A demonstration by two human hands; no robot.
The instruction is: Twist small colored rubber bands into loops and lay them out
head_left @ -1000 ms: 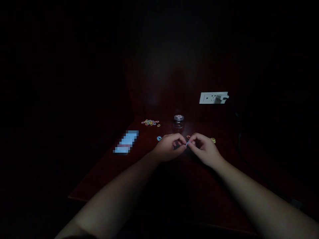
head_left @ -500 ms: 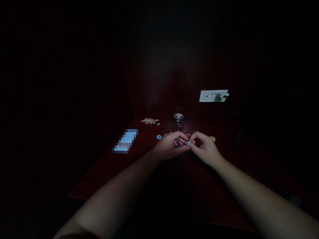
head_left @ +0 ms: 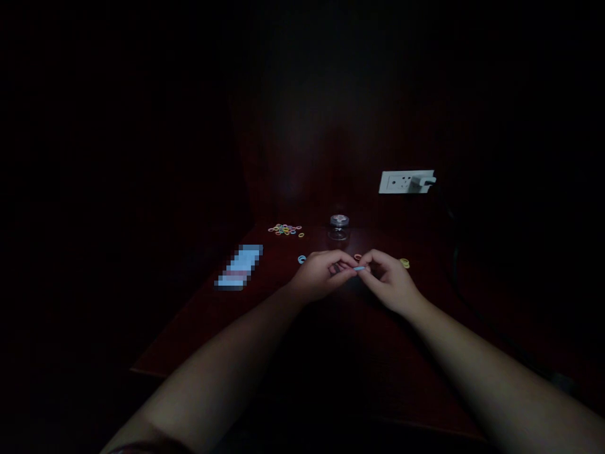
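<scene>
A small light blue band [head_left: 360, 268] is pinched between the fingertips of my left hand [head_left: 324, 274] and my right hand [head_left: 393, 282], which meet above the dark red table [head_left: 331, 353]. Blue bands [head_left: 301, 259] lie just left of my left hand. Behind the fingertips a reddish band [head_left: 358, 257] shows in part. Yellow bands [head_left: 404, 263] rest beside the knuckles of my right hand. A pile of mixed coloured bands [head_left: 284, 229] lies at the back left.
Behind my hands stands a clear jar with a lid [head_left: 339, 228]. A blurred-out phone-like rectangle [head_left: 239, 267] lies on the left side of the table. On the back wall is a white socket [head_left: 399, 182] with a plug; a dark cable runs down the right.
The blue band between my fingertips has turned and now shows as a longer, flatter strip. My fingers have shifted slightly around it.
</scene>
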